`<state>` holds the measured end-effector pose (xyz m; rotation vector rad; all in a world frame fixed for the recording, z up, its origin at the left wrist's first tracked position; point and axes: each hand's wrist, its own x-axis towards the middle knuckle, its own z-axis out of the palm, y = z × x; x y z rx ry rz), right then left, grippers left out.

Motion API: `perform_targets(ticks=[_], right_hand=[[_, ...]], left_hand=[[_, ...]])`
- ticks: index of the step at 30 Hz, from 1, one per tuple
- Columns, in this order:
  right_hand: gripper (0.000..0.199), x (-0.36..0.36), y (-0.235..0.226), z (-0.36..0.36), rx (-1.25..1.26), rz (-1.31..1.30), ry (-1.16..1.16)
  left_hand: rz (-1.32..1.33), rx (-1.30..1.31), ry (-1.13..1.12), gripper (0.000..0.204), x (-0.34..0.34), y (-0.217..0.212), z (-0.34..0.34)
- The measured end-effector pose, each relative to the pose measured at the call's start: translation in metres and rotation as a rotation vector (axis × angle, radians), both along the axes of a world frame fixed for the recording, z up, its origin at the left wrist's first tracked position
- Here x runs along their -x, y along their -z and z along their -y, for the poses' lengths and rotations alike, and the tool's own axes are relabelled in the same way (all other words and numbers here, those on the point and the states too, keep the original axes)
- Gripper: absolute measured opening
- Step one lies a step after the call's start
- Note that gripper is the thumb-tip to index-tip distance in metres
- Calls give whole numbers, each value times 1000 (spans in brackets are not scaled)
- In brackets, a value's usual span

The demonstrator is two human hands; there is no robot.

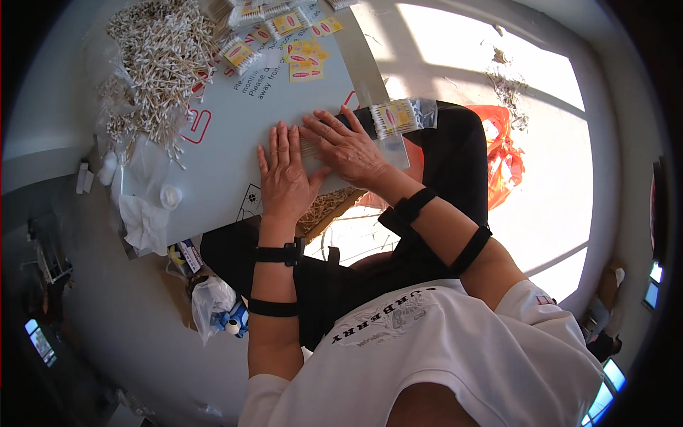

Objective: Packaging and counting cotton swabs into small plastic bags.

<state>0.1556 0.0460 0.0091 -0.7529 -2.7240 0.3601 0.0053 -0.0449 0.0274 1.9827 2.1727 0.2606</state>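
Note:
My left hand lies palm down on the grey tabletop board, its fingers stretched forward. Just right of it, my right hand is laid flat with its fingers spread, reaching across toward the left one. Thin pale sticks, which look like cotton swabs, show in the gap between the hands; the palms hide the rest. A dark flat piece sits beyond the right fingers. Next to it, at the board's right edge, is a clear bag of cotton swabs with a yellow label.
A large heap of loose cotton swabs covers the far left. Filled swab packs and yellow label cards lie at the back. A small white round container stands near left. Below the board is a box of sticks; an orange bag rests right.

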Motion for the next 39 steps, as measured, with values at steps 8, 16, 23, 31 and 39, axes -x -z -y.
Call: perform_targets(ticks=[8,16,23,31,39], right_hand=[[68,-8,-12,16,-108,165,-11],[69,-5,-16,29,5,143,106],[80,3,-18,30,13,53,240],[62,9,-6,11,-44,131,83],[55,8,1,13,-13,27,123]], left_hand=[[12,19,49,87,8,-3,3],[29,-31,51,77,5,5,9],[35,-57,36,78,4,10,11],[23,-54,56,78,6,9,10],[-72,-76,93,80,4,5,9]])
